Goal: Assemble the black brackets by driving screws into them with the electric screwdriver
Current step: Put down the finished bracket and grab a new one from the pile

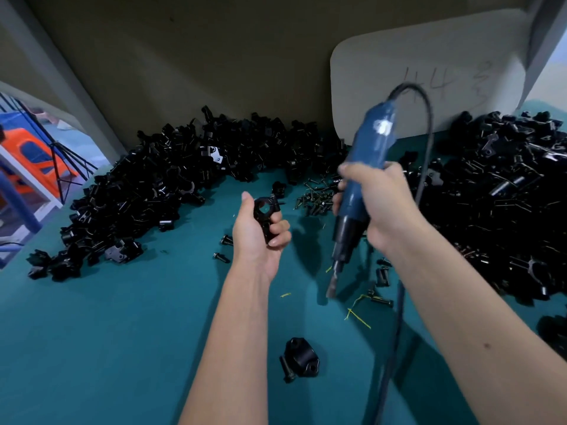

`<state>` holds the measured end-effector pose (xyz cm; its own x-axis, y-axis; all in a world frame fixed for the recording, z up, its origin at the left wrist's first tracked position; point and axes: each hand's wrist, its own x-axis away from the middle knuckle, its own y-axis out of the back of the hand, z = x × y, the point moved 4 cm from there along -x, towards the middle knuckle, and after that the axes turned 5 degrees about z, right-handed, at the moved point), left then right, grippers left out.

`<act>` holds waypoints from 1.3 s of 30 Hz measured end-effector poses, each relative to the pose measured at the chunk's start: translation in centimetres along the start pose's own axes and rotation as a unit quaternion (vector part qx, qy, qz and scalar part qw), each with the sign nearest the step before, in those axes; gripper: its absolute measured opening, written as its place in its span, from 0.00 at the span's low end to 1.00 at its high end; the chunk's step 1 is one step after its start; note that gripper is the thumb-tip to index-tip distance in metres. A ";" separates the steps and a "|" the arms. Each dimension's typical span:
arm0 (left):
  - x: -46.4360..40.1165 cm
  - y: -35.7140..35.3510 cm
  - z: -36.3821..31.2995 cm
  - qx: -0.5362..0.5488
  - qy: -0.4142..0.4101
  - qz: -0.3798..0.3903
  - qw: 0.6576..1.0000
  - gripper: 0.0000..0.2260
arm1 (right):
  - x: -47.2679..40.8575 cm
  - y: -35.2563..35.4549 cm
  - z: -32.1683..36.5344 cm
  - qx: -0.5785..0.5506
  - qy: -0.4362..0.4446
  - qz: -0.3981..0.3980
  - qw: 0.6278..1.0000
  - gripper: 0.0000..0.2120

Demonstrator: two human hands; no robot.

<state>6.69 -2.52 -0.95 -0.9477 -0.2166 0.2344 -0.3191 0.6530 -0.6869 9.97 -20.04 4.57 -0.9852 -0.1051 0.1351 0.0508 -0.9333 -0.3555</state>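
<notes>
Left hand (pixel 260 237) grips a black bracket (pixel 267 217) above the teal counter (pixel 107 332); right hand (pixel 376 207) beside it clasps the blue electric screwdriver (pixel 360 185), bit angled down. Bracket piles (pixel 159 191) crowd beyond and outside both hands; bare counter lies nearer, with a loose bracket (pixel 302 357) and screw (pixel 287 369).

— What leans at the table's (pixel 92 348) far right corner?
— A white board (pixel 429 72) with faint handwriting.
— And past the left edge?
— An orange and blue chair (pixel 33 154). Yellow scraps (pixel 357 317) lie on the green top.
</notes>
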 end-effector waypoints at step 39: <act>4.6 -20.2 9.4 -0.628 -0.288 0.183 0.699 0.17 | 1.9 14.8 13.8 0.510 0.194 -0.196 0.815 0.14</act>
<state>8.77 -23.54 7.55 -0.9250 0.1111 -0.3633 -0.1424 0.7851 0.6028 11.08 -38.84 12.35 -0.9256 0.2021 -0.3200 -0.3664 -0.6897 0.6246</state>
